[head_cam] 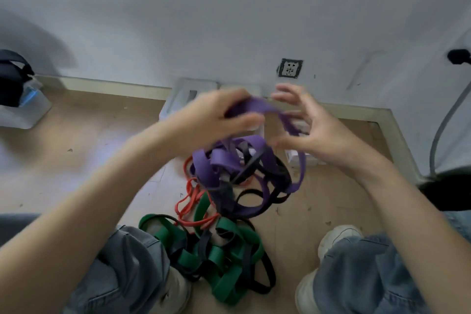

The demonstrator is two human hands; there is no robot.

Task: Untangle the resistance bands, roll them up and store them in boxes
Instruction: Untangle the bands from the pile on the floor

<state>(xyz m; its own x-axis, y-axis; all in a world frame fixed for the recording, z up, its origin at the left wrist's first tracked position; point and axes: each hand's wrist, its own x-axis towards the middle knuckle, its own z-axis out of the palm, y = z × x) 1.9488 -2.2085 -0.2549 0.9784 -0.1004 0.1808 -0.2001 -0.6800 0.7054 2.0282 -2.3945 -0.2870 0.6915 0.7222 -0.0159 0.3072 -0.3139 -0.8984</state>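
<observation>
A purple resistance band (257,107) is lifted off the floor between both hands, its lower loops hanging in a knot with black bands (270,181) just above the wooden floor (76,160). The left hand (216,115) has its grip clamped on the top of the purple strip, fingers curled over it. The right hand (303,125) sits just beside it, fingers spread and bent, the band passing by its fingertips; motion blur keeps me from telling whether that grip is closed on it. Under the hanging knot, red bands (191,201) trail on the floor, and nearer the person's feet a heap of green bands (226,257) lies mixed with more black ones, between two pale shoes (334,239). Clear boxes (183,99) stand behind the hands against the white wall (229,20), near the skirting. Another clear box (28,109) sits at the floor's far left edge.
</observation>
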